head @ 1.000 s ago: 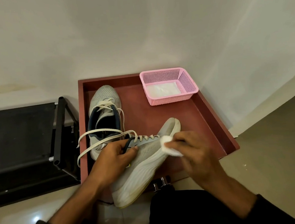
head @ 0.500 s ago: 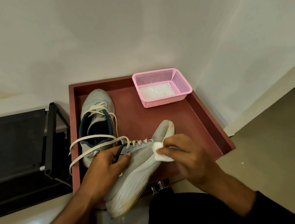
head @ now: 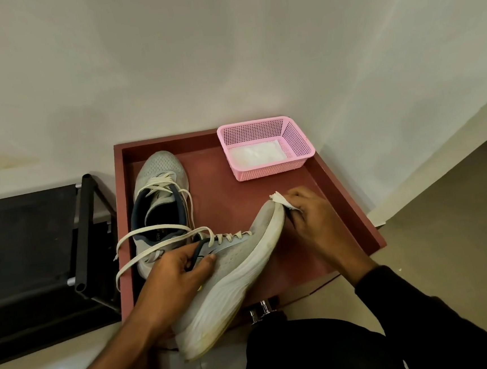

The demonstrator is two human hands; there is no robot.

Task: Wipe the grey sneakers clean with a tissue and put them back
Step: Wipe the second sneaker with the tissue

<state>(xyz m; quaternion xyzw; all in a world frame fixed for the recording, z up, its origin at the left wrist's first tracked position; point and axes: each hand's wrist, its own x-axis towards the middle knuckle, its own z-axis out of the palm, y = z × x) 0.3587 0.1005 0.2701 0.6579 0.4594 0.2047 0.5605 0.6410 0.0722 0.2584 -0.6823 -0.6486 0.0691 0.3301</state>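
Left hand (head: 173, 274) curled over the collar of a grey mesh sneaker with a thick white sole (head: 229, 276), fingers hooked at its opening, holding it tilted on its side above the near edge of the dark red, raised-rim worktop (head: 344, 202). Right hand (head: 313, 222) pinching a crumpled white tissue (head: 282, 200) against the sneaker's toe tip. Second grey sneaker (head: 160, 191) upright along the left edge, laces loose. Pink perforated plastic basket (head: 297, 138) in the far right corner, white tissues inside.
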